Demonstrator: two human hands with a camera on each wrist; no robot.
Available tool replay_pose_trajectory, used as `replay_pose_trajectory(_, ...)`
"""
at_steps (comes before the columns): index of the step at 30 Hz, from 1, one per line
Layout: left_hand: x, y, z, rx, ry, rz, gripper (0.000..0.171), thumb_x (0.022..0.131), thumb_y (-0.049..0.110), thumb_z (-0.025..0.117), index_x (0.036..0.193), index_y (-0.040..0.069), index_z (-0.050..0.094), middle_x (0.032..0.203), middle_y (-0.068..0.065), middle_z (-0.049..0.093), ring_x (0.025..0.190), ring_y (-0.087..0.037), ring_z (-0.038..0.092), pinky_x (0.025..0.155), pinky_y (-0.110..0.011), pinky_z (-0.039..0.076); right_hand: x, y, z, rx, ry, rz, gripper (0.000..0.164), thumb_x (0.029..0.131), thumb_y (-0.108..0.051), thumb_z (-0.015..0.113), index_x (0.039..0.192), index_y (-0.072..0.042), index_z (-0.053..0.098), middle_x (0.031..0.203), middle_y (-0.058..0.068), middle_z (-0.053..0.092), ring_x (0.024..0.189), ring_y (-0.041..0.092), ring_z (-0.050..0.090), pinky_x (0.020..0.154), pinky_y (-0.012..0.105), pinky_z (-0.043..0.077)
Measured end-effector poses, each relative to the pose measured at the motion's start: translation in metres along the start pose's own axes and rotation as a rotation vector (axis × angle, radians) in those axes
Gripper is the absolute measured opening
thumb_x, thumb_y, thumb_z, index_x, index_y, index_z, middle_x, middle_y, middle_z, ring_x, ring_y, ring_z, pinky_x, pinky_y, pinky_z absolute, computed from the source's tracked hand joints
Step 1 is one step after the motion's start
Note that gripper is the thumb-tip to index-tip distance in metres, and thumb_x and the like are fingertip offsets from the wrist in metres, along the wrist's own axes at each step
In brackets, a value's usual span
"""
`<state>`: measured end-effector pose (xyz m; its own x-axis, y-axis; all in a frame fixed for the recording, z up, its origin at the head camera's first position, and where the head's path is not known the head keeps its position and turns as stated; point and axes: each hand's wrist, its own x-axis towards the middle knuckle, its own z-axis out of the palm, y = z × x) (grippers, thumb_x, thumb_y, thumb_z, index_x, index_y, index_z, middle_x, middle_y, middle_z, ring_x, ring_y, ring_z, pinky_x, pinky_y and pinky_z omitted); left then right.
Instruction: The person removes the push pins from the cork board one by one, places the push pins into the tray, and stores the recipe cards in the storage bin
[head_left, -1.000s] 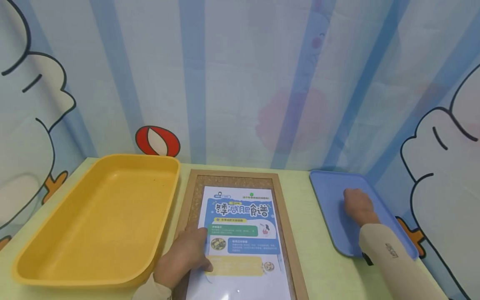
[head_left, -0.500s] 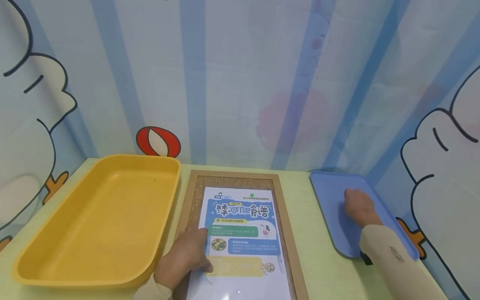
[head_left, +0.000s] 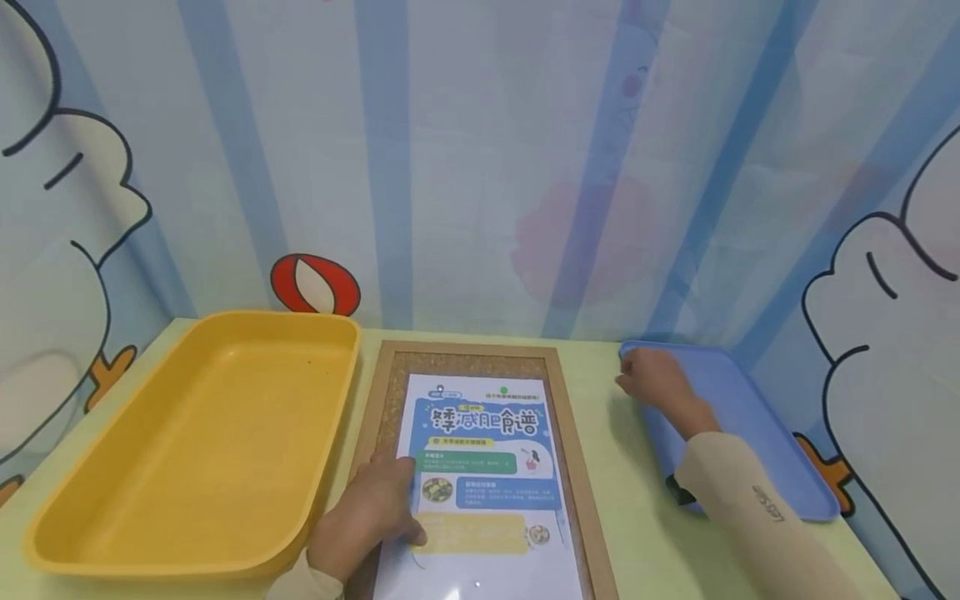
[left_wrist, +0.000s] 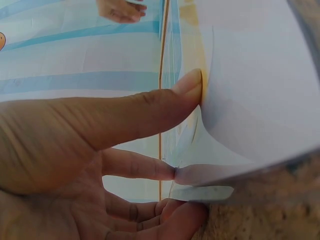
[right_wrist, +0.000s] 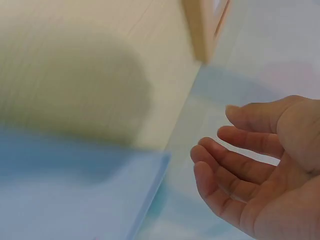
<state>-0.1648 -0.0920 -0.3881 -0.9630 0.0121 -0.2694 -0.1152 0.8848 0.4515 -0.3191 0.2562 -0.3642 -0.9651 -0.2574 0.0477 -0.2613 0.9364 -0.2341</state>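
A printed sheet (head_left: 483, 467) with Chinese headings lies on a wood-framed corkboard (head_left: 555, 364). Two small pins mark its top: a green pin (head_left: 503, 390) at the right, a greyish pin (head_left: 440, 388) at the left. My left hand (head_left: 371, 510) rests on the sheet's left side. In the left wrist view its thumb (left_wrist: 187, 92) presses the paper, and the other fingers touch near its edge and the cork. My right hand (head_left: 660, 387) hovers over the left edge of a blue tray (head_left: 738, 417). Its fingers (right_wrist: 235, 160) are loosely curled around nothing.
A deep yellow tray (head_left: 341, 367) stands left of the corkboard. A pale green tabletop (head_left: 600, 442) shows between the corkboard and the blue tray. Behind the table hangs a striped cartoon backdrop (head_left: 465, 167).
My right hand has moved left from the middle of the blue tray to its far left edge, rising slightly off it. The left hand and sheet have stayed put.
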Motion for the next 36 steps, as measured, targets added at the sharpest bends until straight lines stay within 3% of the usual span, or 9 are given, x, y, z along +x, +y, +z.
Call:
replay_pose_trajectory(4,0.001,-0.001,0.0,0.0,-0.009,-0.009,0.073,0.051,0.012,0.097,0.116,-0.004,0.065,0.1,-0.014,0.058,0.092,-0.03,0.054,0.088,-0.051,0.05,0.008,-0.03,0.006,0.021,-0.049,-0.043,0.027,0.093,-0.012,0.065,0.111,0.008,0.068,0.107,0.026,0.07,0.092,0.037,0.069,0.079,0.048,0.055)
replay_pose_trajectory(10,0.0,-0.004,0.003,0.013,-0.008,-0.004,0.073,0.051,0.013,0.097,0.114,-0.004,0.064,0.1,-0.014,0.058,0.091,-0.03,0.054,0.09,-0.05,0.049,0.023,-0.075,0.027,0.075,-0.109,-0.077,0.027,0.09,-0.008,0.067,0.114,0.004,0.069,0.105,0.02,0.071,0.093,0.031,0.068,0.077,0.042,0.057)
replay_pose_trajectory(17,0.002,-0.003,0.003,-0.004,-0.01,-0.016,0.075,0.05,0.013,0.097,0.116,-0.003,0.064,0.099,-0.014,0.059,0.091,-0.03,0.055,0.088,-0.052,0.05,0.038,-0.117,0.056,0.106,-0.154,-0.07,0.023,0.091,-0.009,0.069,0.114,-0.004,0.072,0.109,0.011,0.072,0.093,0.023,0.066,0.09,0.041,0.055)
replay_pose_trajectory(24,0.003,-0.001,0.002,0.021,-0.012,-0.022,0.074,0.051,0.014,0.097,0.116,-0.002,0.064,0.1,-0.013,0.061,0.092,-0.03,0.054,0.091,-0.052,0.048,0.048,-0.136,0.072,0.14,-0.127,-0.033,0.021,0.087,-0.01,0.075,0.108,-0.006,0.073,0.101,0.007,0.071,0.089,0.02,0.063,0.091,0.038,0.053)
replay_pose_trajectory(31,0.004,-0.001,0.003,0.019,-0.026,-0.034,0.074,0.051,0.014,0.097,0.115,-0.001,0.064,0.1,-0.013,0.06,0.092,-0.03,0.054,0.092,-0.051,0.047,0.051,-0.141,0.074,0.161,-0.092,0.015,0.004,0.088,-0.004,0.07,0.09,-0.006,0.072,0.081,0.005,0.065,0.075,0.018,0.059,0.073,0.03,0.052)
replay_pose_trajectory(36,0.004,-0.001,0.002,0.024,-0.02,-0.028,0.072,0.051,0.014,0.098,0.114,-0.001,0.065,0.097,-0.012,0.06,0.091,-0.03,0.053,0.09,-0.05,0.048,0.052,-0.144,0.075,0.166,-0.071,0.036,0.004,0.087,-0.002,0.069,0.086,-0.005,0.072,0.076,0.005,0.064,0.069,0.017,0.058,0.067,0.028,0.05)
